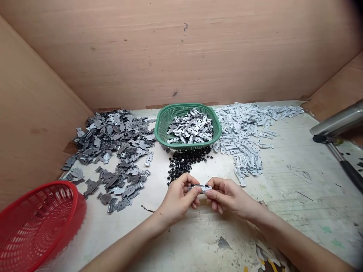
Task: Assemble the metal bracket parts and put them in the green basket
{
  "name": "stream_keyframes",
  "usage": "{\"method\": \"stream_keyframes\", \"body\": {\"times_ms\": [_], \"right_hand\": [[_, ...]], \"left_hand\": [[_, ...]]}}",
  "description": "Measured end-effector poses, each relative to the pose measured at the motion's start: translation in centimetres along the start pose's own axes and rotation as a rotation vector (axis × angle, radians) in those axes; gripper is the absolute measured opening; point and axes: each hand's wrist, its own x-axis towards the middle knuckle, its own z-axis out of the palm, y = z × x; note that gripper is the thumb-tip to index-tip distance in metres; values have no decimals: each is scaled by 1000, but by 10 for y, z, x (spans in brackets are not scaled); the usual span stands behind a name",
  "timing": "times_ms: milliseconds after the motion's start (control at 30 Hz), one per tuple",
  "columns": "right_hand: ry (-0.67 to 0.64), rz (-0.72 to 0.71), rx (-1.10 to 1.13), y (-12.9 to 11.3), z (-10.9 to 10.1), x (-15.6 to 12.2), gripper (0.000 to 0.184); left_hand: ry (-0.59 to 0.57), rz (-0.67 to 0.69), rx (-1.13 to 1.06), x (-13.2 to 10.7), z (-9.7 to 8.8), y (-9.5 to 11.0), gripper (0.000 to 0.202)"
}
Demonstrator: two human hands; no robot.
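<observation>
My left hand (178,199) and my right hand (227,195) meet over the middle of the worktop, fingers pinched on the two ends of one small silvery metal piece (200,188). Just beyond them lies a heap of small black parts (184,162). Behind that stands a green basket (167,117) holding several light metal pieces.
A pile of dark grey metal plates (113,143) spreads at the left, a pile of light silver plates (246,128) at the right. A red basket (36,223) sits at the near left. A metal tool arm (337,124) juts in from the right. Wooden walls enclose the bench.
</observation>
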Motion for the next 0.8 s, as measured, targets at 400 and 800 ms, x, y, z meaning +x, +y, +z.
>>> {"method": "stream_keyframes", "body": {"times_ms": [400,800], "right_hand": [[-5,-28,80,7,5,-3,34],[559,-449,-419,-119,-47,66,35]], "left_hand": [[-104,11,235,-3,-1,10,26],[863,-159,1494,27,-108,16,35]]}}
